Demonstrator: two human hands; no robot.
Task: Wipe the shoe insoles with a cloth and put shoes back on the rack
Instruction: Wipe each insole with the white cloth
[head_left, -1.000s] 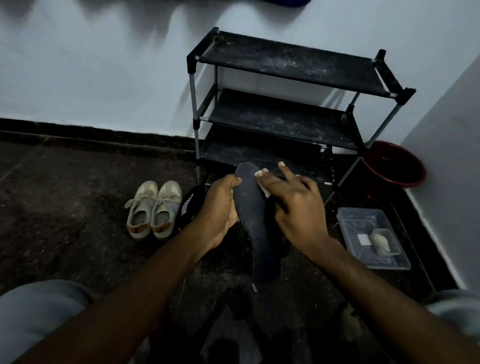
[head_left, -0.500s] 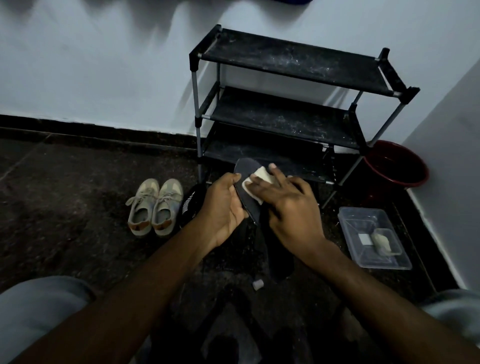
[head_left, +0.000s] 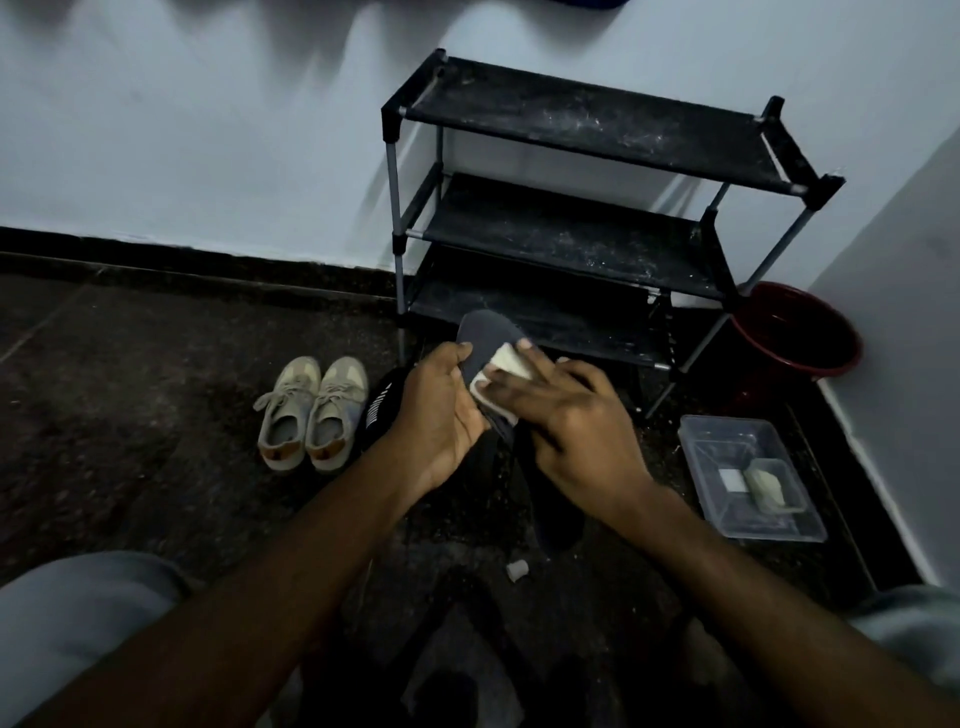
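**Spotter:** A dim corner at floor level. The dark insole (head_left: 485, 335) stands upright between your hands, just in front of the rack's lowest shelf. You are mid-wipe, with the pale cloth (head_left: 503, 364) flat against its upper half.

**Desk:** Your left hand (head_left: 441, 415) grips the insole by its left edge, fingers curled behind and thumb over the front. Your right hand (head_left: 566, 421) lies across the cloth with its fingers stretched nearly straight. It presses the cloth to the surface rather than clutching it, and its thumb is hidden.

**Spotter:** By my reading this is the wiping step, not the putting back. Next you would draw the cloth down toward the lower end, which is lost in the dark below your palms. Brace with the left hand so the thin sole does not fold.

**Desk:** The black rack (head_left: 571, 244) stands against the far wall. The shoes wait on the floor to its left: a beige pair (head_left: 311, 410), and a black shoe (head_left: 382, 410) beside it, partly behind your left wrist. On the right a clear tub (head_left: 779, 525) sits near you, and a red bucket (head_left: 795, 332) stands farther off in the corner.
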